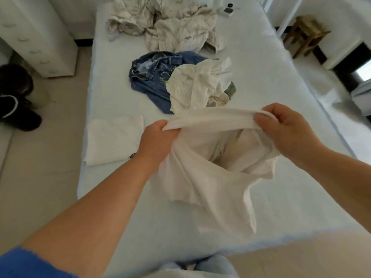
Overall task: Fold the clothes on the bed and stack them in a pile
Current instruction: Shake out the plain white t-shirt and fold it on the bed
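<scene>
A: While both hands hold it up, where is the white garment [210, 169] exactly?

B: It hangs from the two grips. The left hand [158, 139] pinches one end of a stretched edge, and the right hand [289, 127] pinches the other end, fingers curled over the cloth. Neither hand is free.

A: So the long axis goes from hand to hand?

B: The held edge, yes, it runs almost level between the grips, a little higher at the right one. But the body of the garment falls below the grips, toward the person, and its lower part already lies on the bed [271, 87].

A: Which hand is nearer to the folded piece [114, 139]?

B: The left one. The folded piece lies just outside the left grip, flat on the bed. Beyond both grips, farther from the person, are the jeans [148, 81] and a crumpled white shirt [198, 83], and behind them more crumpled cloth [160, 23].

A: What does the next move depend on?

B: I think on this: the cloth below the grips is bunched and twisted. To lay it flat, the hands probably must keep the edge stretched and lower it away from the body.
</scene>
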A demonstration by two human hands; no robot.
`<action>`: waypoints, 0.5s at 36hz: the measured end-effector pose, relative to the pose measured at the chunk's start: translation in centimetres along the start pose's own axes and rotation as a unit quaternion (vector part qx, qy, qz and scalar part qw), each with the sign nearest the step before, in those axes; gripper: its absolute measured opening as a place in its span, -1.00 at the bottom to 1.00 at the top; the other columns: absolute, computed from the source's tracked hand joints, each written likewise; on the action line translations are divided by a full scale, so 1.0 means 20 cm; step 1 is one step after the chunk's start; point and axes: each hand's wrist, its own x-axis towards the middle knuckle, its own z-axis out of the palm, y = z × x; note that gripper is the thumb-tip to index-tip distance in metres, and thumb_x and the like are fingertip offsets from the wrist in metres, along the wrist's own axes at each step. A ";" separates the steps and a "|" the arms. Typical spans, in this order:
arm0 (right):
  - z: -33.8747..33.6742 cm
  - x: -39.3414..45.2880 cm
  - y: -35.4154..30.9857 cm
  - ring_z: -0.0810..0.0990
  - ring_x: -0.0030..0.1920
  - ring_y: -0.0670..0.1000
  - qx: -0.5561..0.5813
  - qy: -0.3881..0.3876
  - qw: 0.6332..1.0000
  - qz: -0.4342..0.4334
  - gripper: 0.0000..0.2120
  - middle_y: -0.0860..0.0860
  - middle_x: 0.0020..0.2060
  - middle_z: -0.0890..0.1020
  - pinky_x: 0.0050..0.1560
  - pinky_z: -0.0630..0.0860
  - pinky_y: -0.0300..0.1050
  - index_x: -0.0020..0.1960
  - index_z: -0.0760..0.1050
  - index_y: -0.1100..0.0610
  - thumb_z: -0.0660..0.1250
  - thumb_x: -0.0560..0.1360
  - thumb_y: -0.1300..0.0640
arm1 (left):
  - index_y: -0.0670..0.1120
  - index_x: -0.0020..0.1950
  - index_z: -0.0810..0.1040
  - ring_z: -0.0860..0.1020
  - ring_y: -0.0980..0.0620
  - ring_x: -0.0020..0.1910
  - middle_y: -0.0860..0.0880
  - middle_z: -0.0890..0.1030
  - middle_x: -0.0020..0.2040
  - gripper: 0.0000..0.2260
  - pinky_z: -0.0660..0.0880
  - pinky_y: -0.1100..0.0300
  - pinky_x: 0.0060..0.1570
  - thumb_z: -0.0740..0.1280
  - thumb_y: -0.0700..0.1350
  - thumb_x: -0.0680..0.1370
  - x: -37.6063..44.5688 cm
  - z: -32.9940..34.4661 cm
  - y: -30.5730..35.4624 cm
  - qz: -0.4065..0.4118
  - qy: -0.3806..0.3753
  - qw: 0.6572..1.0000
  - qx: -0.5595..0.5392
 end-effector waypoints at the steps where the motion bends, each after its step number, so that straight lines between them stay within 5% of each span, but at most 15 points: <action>1: -0.02 -0.04 0.02 0.46 -0.32 -0.11 -0.045 -0.008 0.999 -0.007 -0.83 -0.16 -0.38 0.52 -0.35 0.36 -0.27 -0.28 0.47 -0.08 0.30 0.49 0.01 | -0.12 -0.23 0.57 0.45 0.09 -0.33 0.07 0.53 -0.34 -0.81 0.36 0.22 -0.29 0.35 -0.03 0.49 -0.02 -0.03 0.02 0.018 -0.001 1.000 0.019; 4: -0.05 -0.13 0.08 0.50 -0.24 -0.13 -0.103 -0.067 0.992 -0.004 -0.86 -0.16 -0.28 0.55 -0.30 0.37 -0.26 -0.22 0.46 -0.11 0.41 0.39 -0.08 | -0.17 -0.25 0.55 0.41 0.08 -0.36 0.05 0.50 -0.35 -0.75 0.31 0.20 -0.34 0.38 0.00 0.46 -0.09 -0.08 0.10 0.045 -0.001 0.997 0.065; 7: -0.10 -0.18 0.14 0.45 -0.18 -0.12 -0.211 -0.128 0.969 -0.003 -0.63 -0.18 -0.17 0.47 -0.22 0.33 -0.20 -0.07 0.39 -0.16 0.49 0.26 -0.18 | -0.22 -0.26 0.48 0.36 0.03 -0.35 -0.03 0.44 -0.34 -0.72 0.24 0.14 -0.35 0.38 0.00 0.44 -0.14 -0.11 0.16 0.051 -0.003 0.994 0.100; 13: -0.29 -0.20 0.30 0.47 0.10 0.11 -0.390 -0.042 0.916 -0.079 -0.57 0.00 0.04 0.47 -0.02 0.32 -0.11 0.25 0.41 0.00 0.32 0.40 0.20 | 0.08 -0.26 0.51 0.45 0.21 -0.30 0.16 0.53 -0.27 -0.88 0.29 0.29 -0.38 0.34 0.00 0.48 -0.23 -0.12 0.29 0.093 0.014 0.970 0.222; 15: -0.39 -0.19 0.34 0.48 0.10 0.12 -0.398 -0.014 0.916 -0.045 -0.57 0.02 0.09 0.50 -0.02 0.35 -0.07 0.26 0.41 0.00 0.32 0.41 0.19 | 0.12 -0.16 0.55 0.49 0.17 -0.18 0.18 0.56 -0.15 -0.92 0.32 0.30 -0.29 0.29 -0.03 0.51 -0.24 -0.08 0.33 0.092 0.015 0.973 0.209; 18: -0.53 -0.16 0.39 0.49 -0.07 0.06 -0.336 0.006 0.940 0.054 -0.75 -0.04 -0.08 0.53 -0.12 0.37 -0.11 0.13 0.48 0.03 0.35 0.45 0.09 | 0.14 0.23 0.53 0.45 0.05 0.18 0.10 0.52 0.23 -0.71 0.32 0.28 0.01 0.22 -0.09 0.55 -0.25 0.02 0.39 0.093 -0.024 0.967 0.235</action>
